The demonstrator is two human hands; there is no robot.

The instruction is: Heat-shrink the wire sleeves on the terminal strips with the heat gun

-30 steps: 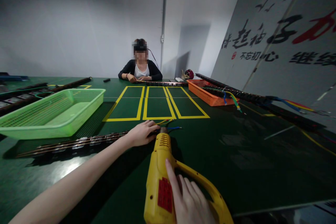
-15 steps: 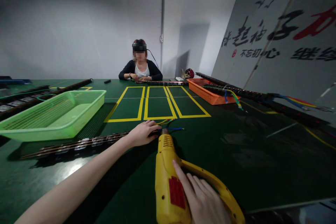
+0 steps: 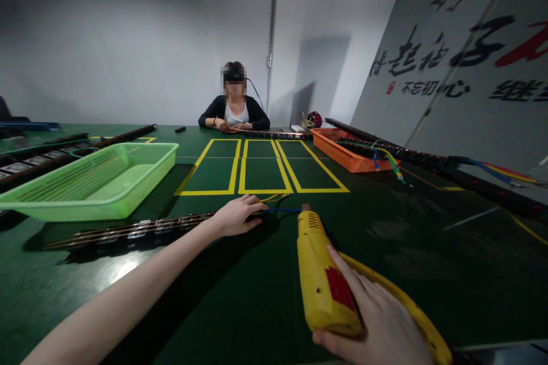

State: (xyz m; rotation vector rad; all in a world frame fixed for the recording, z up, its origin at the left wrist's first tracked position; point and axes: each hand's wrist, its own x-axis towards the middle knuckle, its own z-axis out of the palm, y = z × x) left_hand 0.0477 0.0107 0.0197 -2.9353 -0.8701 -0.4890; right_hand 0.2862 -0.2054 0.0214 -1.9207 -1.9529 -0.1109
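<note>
My right hand [image 3: 377,311] is wrapped round a yellow heat gun [image 3: 321,279] with a red label. Its metal nozzle points away from me, at the end of a blue wire [image 3: 282,210]. My left hand [image 3: 240,215] is closed on the right end of a long dark strip [image 3: 145,229] with shiny segments, lying on the green table. Yellow, green and blue wires come out of that end, beyond the left fingers. The fingertips partly hide where the wires join the strip.
A green basket [image 3: 98,182] stands at the left, with more dark strips behind it. An orange basket [image 3: 351,154] at the right holds strips with coloured wires. Across the table [image 3: 257,285] sits a person [image 3: 234,105], hands at another strip. Yellow tape outlines mark the tabletop.
The heat gun in my right hand has moved right, away from my left fingers, and its nozzle is now at the far part of the blue wire. The view has shifted slightly.
</note>
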